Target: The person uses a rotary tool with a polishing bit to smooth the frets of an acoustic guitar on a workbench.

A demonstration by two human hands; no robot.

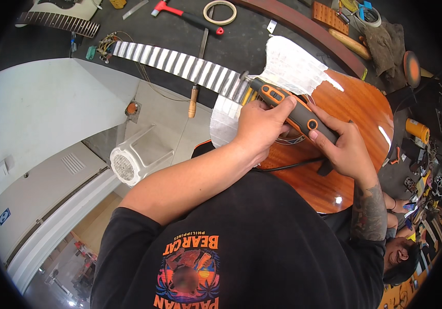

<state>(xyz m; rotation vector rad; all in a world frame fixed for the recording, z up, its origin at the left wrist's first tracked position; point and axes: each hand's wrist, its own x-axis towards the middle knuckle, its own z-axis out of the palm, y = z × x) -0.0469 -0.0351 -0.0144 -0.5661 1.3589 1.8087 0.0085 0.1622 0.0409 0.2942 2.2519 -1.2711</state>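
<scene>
An acoustic guitar (357, 103) with a glossy orange-brown body lies across in front of me. White masking covers part of its top, and white strips run between the frets of its fretboard (179, 64). My left hand (264, 126) is closed round the front part of a black and orange rotary tool (300, 110), thumb on top. My right hand (347, 147) grips its rear end between thumb and fingers. The tool's small round tip (244, 76) is over the body end of the fretboard; whether it touches, I cannot tell. My hands and the tool partly hide the soundhole.
On the dark bench lie a red and black hammer (185, 14), a tape roll (220, 12) and a wooden-handled tool (193, 100) beside the neck. A white stool (125, 164) stands at left. Another person (400, 255) is at lower right, near cluttered tools. A black cable (290, 166) crosses the guitar.
</scene>
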